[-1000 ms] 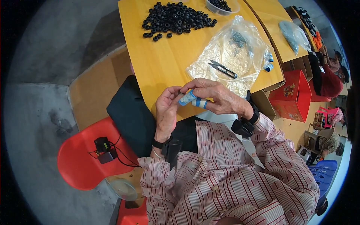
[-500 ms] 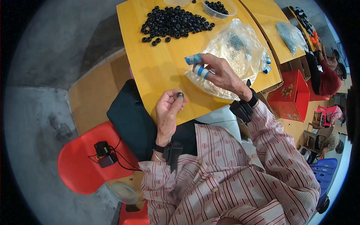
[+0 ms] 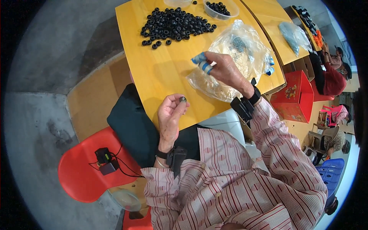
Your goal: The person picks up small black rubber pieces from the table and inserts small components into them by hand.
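Note:
My left hand (image 3: 168, 119) is at the table's near edge, pinching a small dark round piece (image 3: 183, 99) between thumb and forefinger. It resembles the black ring-shaped pieces (image 3: 172, 23) heaped at the far side of the table. Further right, my right hand (image 3: 227, 72) hovers over the near left part of a clear plastic bag (image 3: 214, 87). Blue and white tape wraps two of its fingers, which are bent close together. Whatever they may pinch is too small or hidden to make out. Tiny greyish bits (image 3: 238, 44) show inside the bag.
A clear bowl (image 3: 227, 17) of black pieces stands behind the heap on the yellow table (image 3: 161, 71). A red box (image 3: 293, 97) is beyond the table's right edge. At left, a red chair (image 3: 82, 165) bears a small black device with cables. Several people sit at far right.
My right hand's fingers have drawn closer together; earlier the two taped fingers were spread apart. My left hand keeps its pinch on the round piece. The whole view has shifted slightly.

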`<action>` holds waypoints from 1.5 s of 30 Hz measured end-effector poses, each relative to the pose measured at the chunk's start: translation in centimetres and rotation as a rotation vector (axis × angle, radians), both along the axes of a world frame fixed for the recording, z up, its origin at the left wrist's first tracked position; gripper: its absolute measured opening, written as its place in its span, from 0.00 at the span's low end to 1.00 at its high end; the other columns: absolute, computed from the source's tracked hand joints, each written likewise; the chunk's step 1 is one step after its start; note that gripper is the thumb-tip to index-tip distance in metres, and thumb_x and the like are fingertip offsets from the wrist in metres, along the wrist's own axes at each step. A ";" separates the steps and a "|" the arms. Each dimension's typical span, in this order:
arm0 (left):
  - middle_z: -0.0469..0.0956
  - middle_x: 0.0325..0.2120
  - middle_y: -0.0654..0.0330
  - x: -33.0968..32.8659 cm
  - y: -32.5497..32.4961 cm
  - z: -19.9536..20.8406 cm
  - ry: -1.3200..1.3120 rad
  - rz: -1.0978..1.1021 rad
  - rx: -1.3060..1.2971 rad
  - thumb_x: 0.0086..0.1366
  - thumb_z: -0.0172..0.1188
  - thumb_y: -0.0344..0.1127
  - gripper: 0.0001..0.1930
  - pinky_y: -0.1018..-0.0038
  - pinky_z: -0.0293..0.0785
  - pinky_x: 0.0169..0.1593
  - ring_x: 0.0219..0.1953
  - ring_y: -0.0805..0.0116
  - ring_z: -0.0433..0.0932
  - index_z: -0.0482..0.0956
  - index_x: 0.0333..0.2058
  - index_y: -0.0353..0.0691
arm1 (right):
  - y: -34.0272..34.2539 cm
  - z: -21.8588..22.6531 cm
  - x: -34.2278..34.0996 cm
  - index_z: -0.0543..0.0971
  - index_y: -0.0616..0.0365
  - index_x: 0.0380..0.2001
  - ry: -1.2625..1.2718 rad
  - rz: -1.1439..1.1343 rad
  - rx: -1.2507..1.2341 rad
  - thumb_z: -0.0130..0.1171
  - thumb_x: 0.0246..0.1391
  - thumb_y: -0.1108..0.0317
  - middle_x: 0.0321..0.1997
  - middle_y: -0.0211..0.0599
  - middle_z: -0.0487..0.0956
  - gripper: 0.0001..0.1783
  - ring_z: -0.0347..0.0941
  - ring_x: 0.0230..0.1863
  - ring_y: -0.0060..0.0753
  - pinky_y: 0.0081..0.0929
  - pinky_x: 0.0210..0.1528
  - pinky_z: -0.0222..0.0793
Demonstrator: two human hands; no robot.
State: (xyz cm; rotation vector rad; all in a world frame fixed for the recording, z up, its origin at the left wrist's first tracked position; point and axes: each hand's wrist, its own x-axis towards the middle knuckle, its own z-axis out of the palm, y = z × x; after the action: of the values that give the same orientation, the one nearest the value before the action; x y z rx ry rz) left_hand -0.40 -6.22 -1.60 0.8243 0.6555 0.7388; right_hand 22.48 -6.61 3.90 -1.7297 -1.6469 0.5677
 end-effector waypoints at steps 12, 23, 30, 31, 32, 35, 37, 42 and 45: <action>0.77 0.30 0.62 0.2 0.0 0.1 0.011 0.017 -0.015 0.61 0.57 0.27 0.10 0.82 0.68 0.36 0.32 0.78 0.74 0.73 0.42 0.35 | 7.2 -2.1 6.4 0.71 0.59 0.43 -0.396 -0.101 0.167 0.60 0.47 0.72 0.41 0.35 0.80 0.18 0.74 0.43 0.43 0.36 0.46 0.69; 0.77 0.31 0.61 0.3 0.0 0.2 0.039 0.000 -0.030 0.62 0.56 0.26 0.11 0.81 0.68 0.38 0.34 0.76 0.75 0.72 0.43 0.34 | 9.2 -3.2 7.1 0.71 0.57 0.38 -0.456 -0.034 0.195 0.57 0.47 0.72 0.35 0.36 0.80 0.13 0.72 0.42 0.45 0.39 0.43 0.70; 0.77 0.30 0.61 0.3 -0.1 0.0 0.017 0.000 -0.026 0.62 0.56 0.27 0.11 0.81 0.68 0.37 0.33 0.76 0.74 0.72 0.43 0.34 | 9.0 -3.4 7.0 0.72 0.56 0.38 -0.517 -0.003 0.175 0.56 0.46 0.72 0.33 0.35 0.79 0.13 0.71 0.41 0.46 0.39 0.41 0.70; 0.77 0.30 0.62 0.3 -0.1 -0.1 0.010 0.000 -0.026 0.62 0.56 0.27 0.10 0.81 0.68 0.37 0.33 0.76 0.74 0.72 0.43 0.34 | 8.7 -3.4 6.9 0.72 0.56 0.38 -0.516 -0.001 0.173 0.56 0.46 0.72 0.33 0.35 0.79 0.13 0.71 0.41 0.46 0.39 0.41 0.70; 0.77 0.30 0.62 0.4 -0.1 0.0 0.010 0.002 -0.029 0.62 0.56 0.27 0.10 0.81 0.68 0.37 0.33 0.76 0.74 0.72 0.43 0.34 | 8.0 -3.4 6.8 0.72 0.56 0.40 -0.407 0.004 0.212 0.57 0.47 0.71 0.34 0.35 0.79 0.14 0.72 0.40 0.43 0.37 0.40 0.70; 0.76 0.30 0.62 -0.1 -0.1 0.1 0.014 0.078 -0.025 0.62 0.56 0.27 0.10 0.81 0.68 0.37 0.33 0.76 0.74 0.72 0.43 0.34 | 5.9 -1.5 3.5 0.72 0.56 0.46 -0.170 0.056 0.187 0.58 0.51 0.70 0.35 0.33 0.79 0.17 0.75 0.38 0.33 0.28 0.38 0.70; 0.76 0.30 0.61 0.0 0.0 0.1 -0.033 0.138 0.013 0.62 0.56 0.27 0.10 0.81 0.68 0.36 0.32 0.76 0.74 0.71 0.43 0.34 | 3.7 0.1 1.0 0.70 0.57 0.54 0.047 0.098 0.065 0.58 0.54 0.68 0.37 0.31 0.80 0.23 0.75 0.37 0.22 0.21 0.38 0.69; 0.79 0.33 0.56 0.6 0.5 0.4 -0.104 0.210 0.033 0.64 0.54 0.26 0.09 0.81 0.68 0.37 0.33 0.75 0.75 0.70 0.43 0.34 | -0.6 1.0 -4.2 0.73 0.54 0.50 0.008 0.175 0.178 0.61 0.49 0.72 0.35 0.31 0.78 0.23 0.72 0.34 0.32 0.28 0.36 0.70; 0.79 0.34 0.55 0.2 0.4 0.6 -0.085 0.273 0.058 0.64 0.54 0.26 0.09 0.81 0.68 0.38 0.34 0.75 0.76 0.69 0.43 0.34 | -1.5 0.2 -5.9 0.73 0.56 0.48 -0.138 0.221 0.274 0.61 0.45 0.75 0.33 0.33 0.76 0.24 0.70 0.34 0.38 0.30 0.35 0.70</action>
State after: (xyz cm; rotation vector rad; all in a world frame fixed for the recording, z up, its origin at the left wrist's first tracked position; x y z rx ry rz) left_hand -0.18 -5.77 -0.98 0.7593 0.6797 1.0386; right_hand 16.58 -8.09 4.11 -1.4256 -1.9291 0.3084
